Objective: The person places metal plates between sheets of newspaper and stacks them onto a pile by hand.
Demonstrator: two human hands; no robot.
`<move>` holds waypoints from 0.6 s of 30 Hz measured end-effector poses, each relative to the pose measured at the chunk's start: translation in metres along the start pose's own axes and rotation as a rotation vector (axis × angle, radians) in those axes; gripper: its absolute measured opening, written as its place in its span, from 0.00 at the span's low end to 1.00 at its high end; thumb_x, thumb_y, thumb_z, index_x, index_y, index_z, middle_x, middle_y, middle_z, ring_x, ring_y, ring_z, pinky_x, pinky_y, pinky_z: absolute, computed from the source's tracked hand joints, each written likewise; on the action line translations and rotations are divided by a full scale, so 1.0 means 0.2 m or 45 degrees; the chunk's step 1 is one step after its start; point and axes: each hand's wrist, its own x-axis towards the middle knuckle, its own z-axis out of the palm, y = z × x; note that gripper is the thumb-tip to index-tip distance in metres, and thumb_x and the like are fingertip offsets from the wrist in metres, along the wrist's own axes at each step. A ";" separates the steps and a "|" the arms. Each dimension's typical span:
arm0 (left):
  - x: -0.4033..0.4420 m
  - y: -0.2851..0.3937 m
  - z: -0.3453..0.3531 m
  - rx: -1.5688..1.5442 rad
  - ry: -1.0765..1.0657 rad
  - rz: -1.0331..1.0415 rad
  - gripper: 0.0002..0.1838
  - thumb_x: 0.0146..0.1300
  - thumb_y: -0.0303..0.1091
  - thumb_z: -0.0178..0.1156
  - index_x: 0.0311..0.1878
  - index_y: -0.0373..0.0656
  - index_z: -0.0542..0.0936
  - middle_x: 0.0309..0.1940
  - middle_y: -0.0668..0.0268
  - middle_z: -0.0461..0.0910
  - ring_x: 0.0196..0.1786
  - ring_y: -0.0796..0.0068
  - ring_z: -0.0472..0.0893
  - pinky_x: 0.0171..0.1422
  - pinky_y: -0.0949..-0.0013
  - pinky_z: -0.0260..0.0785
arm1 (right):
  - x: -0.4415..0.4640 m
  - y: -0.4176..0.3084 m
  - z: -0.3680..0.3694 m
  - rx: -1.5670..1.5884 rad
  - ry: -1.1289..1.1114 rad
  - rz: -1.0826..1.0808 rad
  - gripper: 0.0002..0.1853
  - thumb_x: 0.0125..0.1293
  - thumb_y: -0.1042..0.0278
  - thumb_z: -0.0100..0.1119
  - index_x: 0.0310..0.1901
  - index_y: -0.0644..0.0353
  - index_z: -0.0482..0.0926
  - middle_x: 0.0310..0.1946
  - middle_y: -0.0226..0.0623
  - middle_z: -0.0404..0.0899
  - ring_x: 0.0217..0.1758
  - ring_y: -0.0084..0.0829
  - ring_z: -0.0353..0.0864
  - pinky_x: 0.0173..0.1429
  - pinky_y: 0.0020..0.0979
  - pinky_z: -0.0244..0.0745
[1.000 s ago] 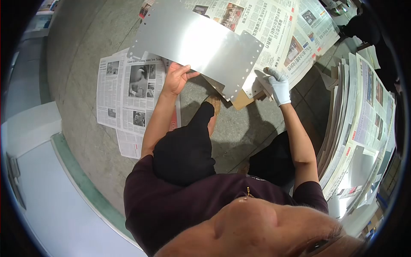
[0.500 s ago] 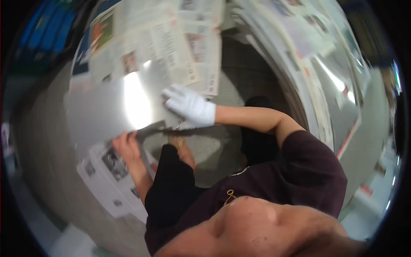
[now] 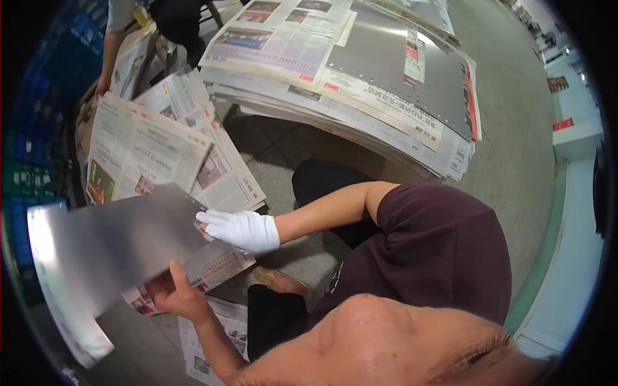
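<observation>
A thin, shiny metal printing plate [image 3: 129, 235] is held up at the left, its far left end bent downward. My bare left hand [image 3: 182, 293] grips its near edge, the thumb on top and the fingers beneath. In a white glove, my right hand [image 3: 241, 230] pinches the plate's right edge, close to a row of small holes. Below the plate, a folded newspaper [image 3: 222, 262] with red print shows by my left hand. More newspaper sheets [image 3: 151, 145] lie just beyond the plate.
A tall stack of newspapers [image 3: 270, 58] stands ahead to the right, with another metal plate [image 3: 380, 61] on top. At the upper left, a co-worker's arm [image 3: 111, 55] reaches down to papers. Blue crates [image 3: 29, 167] line the left side. Printed sheets [image 3: 215, 338] lie by my leg.
The plate has risen from the newspapers and now bends at its left end. My left hand has moved from its near edge's top to gripping it. The view has turned.
</observation>
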 end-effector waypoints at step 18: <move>0.26 0.90 0.67 0.424 -1.326 0.851 0.31 0.47 0.30 0.69 0.59 0.42 0.74 0.47 0.55 0.80 0.47 0.55 0.79 0.50 0.62 0.71 | 0.08 0.93 -1.36 1.541 0.938 0.996 0.19 0.61 0.86 0.42 0.53 0.62 0.70 0.47 0.40 0.73 0.45 0.37 0.78 0.48 0.50 0.83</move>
